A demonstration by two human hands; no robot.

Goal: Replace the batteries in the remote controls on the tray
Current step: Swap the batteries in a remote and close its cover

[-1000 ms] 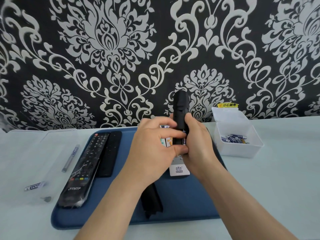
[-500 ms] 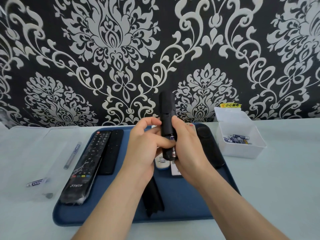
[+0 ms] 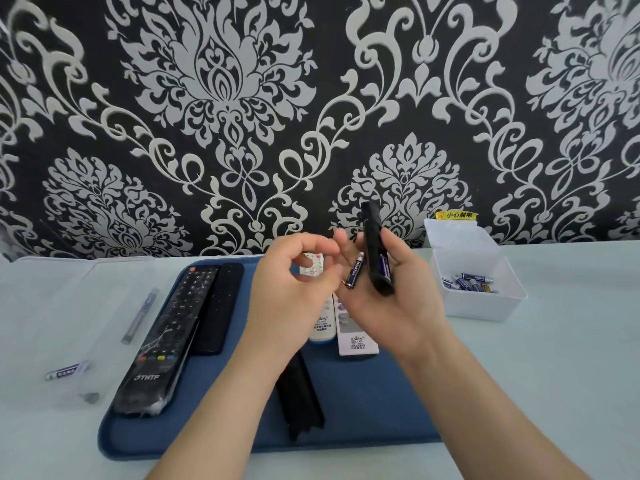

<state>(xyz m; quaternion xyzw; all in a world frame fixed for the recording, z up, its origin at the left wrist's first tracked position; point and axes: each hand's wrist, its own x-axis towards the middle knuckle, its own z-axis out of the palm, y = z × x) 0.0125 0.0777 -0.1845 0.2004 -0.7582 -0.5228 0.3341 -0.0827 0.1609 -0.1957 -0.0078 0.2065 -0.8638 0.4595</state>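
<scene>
My right hand (image 3: 391,299) grips a slim black remote (image 3: 373,244) upright above the blue tray (image 3: 363,427). Its open back shows one purple battery (image 3: 385,268) seated inside. A second purple battery (image 3: 355,273) lies loose across my right fingers, beside the remote. My left hand (image 3: 291,289) hovers just left of it, fingers bent and thumb apart, holding nothing. A black battery cover (image 3: 301,400) lies on the tray under my left forearm.
On the tray lie a THTF remote (image 3: 162,341), a flat black remote (image 3: 216,306) and two white remotes (image 3: 322,327). A white box (image 3: 485,306) of batteries (image 3: 467,282) stands at the right. A clear container (image 3: 41,306) on the left holds two batteries (image 3: 140,315).
My left hand has let go of the black remote and pulled back to the left. One battery has come out of the remote and now lies on my right fingers.
</scene>
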